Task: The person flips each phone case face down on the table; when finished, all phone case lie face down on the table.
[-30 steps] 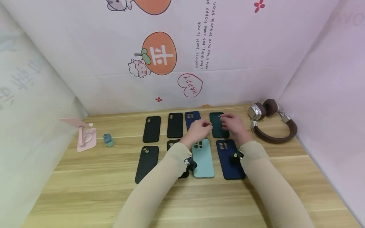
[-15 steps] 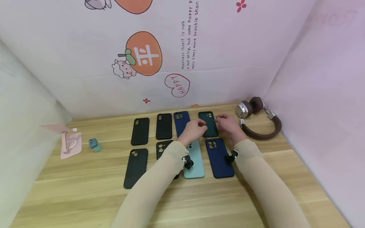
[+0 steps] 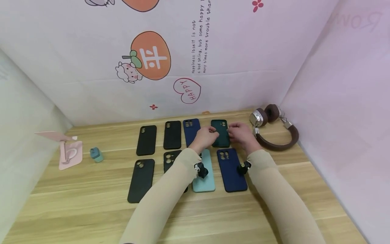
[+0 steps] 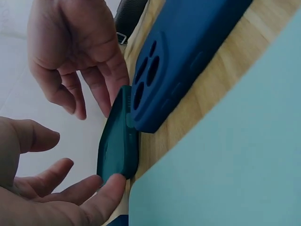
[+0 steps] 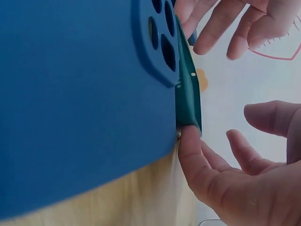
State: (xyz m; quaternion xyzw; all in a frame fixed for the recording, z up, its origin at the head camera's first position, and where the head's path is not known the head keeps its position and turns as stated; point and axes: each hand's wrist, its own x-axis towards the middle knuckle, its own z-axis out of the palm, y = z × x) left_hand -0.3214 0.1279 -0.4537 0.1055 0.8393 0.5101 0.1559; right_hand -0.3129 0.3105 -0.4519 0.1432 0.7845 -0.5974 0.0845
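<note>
A dark green phone case (image 3: 220,139) lies open side up in the back row, between my two hands. My left hand (image 3: 205,138) is at its left edge; in the left wrist view the fingertips (image 4: 116,182) touch the rim. Opposite it, my right hand (image 3: 241,135) has a fingertip (image 5: 190,134) against the right edge, thumb held apart. Fingers of both hands are loosely bent, not wrapped round the case. A navy case (image 3: 232,171) lies in front of it, and a light teal case (image 3: 204,179) lies partly hidden under the left wrist.
Another navy case (image 3: 190,130) and two black cases (image 3: 147,140) fill the back row. Front left are more black cases (image 3: 141,181), one mostly behind the left sleeve. Brown headphones (image 3: 280,147) lie right; a small blue-green item (image 3: 96,155) and pink folding stand (image 3: 74,156) lie left.
The head view has swung right, shifting everything leftward. My right hand has moved from over the green case's upper right to its right edge. My left hand stays on the left.
</note>
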